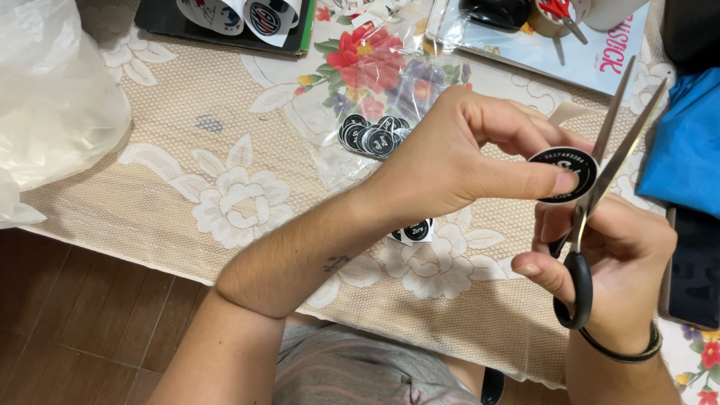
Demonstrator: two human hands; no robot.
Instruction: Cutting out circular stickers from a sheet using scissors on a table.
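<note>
My left hand [457, 154] pinches a round black sticker [568, 171] between thumb and fingers, above the table's right side. My right hand [611, 266] grips black-handled scissors [596, 191], their blades open around the sticker's right edge and pointing up toward the far right. A pile of several cut round black stickers [373, 135] lies on a clear plastic bag [390, 82] beyond my left hand. Another black sticker piece [416, 230] peeks out from under my left wrist.
A beige lace tablecloth with flower patterns [225, 195] covers the table. A white plastic bag [52, 105] sits at left, a sheet of printed stickers [240, 15] at the back, blue cloth [686, 146] and a dark phone [694, 270] at right. Red-handled scissors [559, 15] lie far back.
</note>
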